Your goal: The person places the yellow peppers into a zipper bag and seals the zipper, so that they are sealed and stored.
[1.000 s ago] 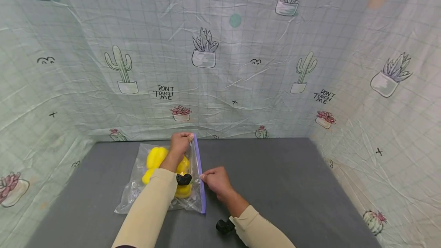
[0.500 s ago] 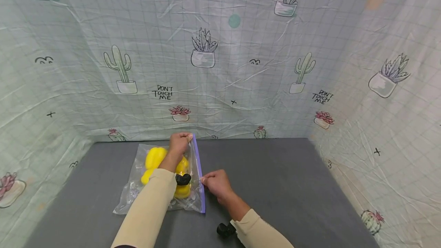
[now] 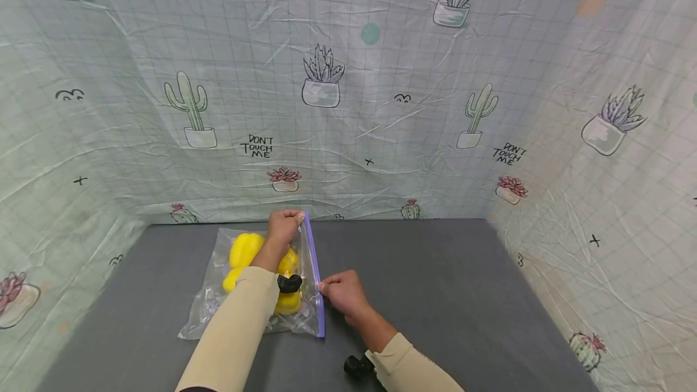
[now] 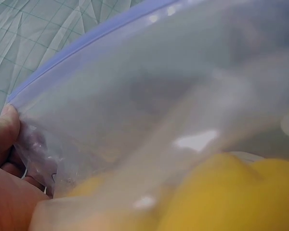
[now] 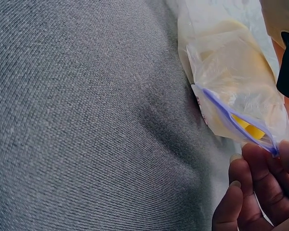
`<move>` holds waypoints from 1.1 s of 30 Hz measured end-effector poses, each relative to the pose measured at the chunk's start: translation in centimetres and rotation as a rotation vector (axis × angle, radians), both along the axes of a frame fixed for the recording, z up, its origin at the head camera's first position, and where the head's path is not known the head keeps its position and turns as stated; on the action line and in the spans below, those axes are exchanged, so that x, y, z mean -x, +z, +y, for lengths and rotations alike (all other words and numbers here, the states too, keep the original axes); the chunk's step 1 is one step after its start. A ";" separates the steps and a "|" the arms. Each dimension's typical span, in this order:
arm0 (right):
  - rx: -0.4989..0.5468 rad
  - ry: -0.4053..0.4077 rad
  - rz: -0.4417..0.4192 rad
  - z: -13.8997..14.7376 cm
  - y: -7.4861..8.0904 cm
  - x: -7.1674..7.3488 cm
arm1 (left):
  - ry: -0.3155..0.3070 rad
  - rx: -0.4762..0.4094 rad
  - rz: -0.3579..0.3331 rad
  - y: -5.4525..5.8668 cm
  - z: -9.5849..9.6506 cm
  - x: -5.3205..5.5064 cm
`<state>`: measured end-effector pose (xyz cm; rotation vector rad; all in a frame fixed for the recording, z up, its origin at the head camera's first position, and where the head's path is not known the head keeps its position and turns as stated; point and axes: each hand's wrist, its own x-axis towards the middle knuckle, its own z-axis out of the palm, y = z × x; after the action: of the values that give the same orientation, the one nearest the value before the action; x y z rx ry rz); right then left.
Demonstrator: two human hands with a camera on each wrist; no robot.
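Observation:
A clear zip bag (image 3: 202, 313) with a purple zip strip (image 3: 313, 253) lies on the dark tabletop. Inside are several yellow lobed things (image 3: 246, 250) that look like bell peppers, partly covered by the left forearm. My left hand (image 3: 282, 231) pinches the bag's far corner at the strip's end; its thumb (image 4: 6, 129) presses there in the left wrist view. Around the middle of the strip, my right hand (image 3: 347, 295) pinches the edge between thumb and fingertips. In the right wrist view the strip (image 5: 226, 111) parts into a narrow gap, with yellow showing through.
The grey-black table (image 3: 425, 283) stretches out to the right of the bag. Behind it and at both sides hangs a cactus-print sheet (image 3: 370, 120). Black wrist cameras show on the left wrist (image 3: 290, 284) and below the right sleeve (image 3: 357, 367).
My right hand has slid slightly along the purple strip toward the near end. The left hand keeps its pinch on the far corner, and the bag stays almost in place.

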<state>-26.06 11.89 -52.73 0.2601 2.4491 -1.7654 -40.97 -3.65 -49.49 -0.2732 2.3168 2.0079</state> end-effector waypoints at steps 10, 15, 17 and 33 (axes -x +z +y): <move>0.006 -0.014 0.072 -0.3 0.0 -0.2 | 0.010 0.002 0.014 0.1 0.2 -0.2; -0.008 -0.020 0.065 -0.4 0.1 -0.3 | 0.024 -0.007 0.015 0.1 0.2 -0.2; -0.007 -0.018 0.066 -0.4 0.0 -0.3 | 0.026 -0.010 0.012 0.1 0.2 -0.3; 0.100 0.003 0.055 -1.0 -0.4 0.1 | -0.005 -0.027 -0.003 -0.2 -0.1 -0.1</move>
<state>-26.12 10.89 -53.15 0.2007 2.3863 -1.9114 -40.86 -3.71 -49.66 -0.2682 2.2841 2.0333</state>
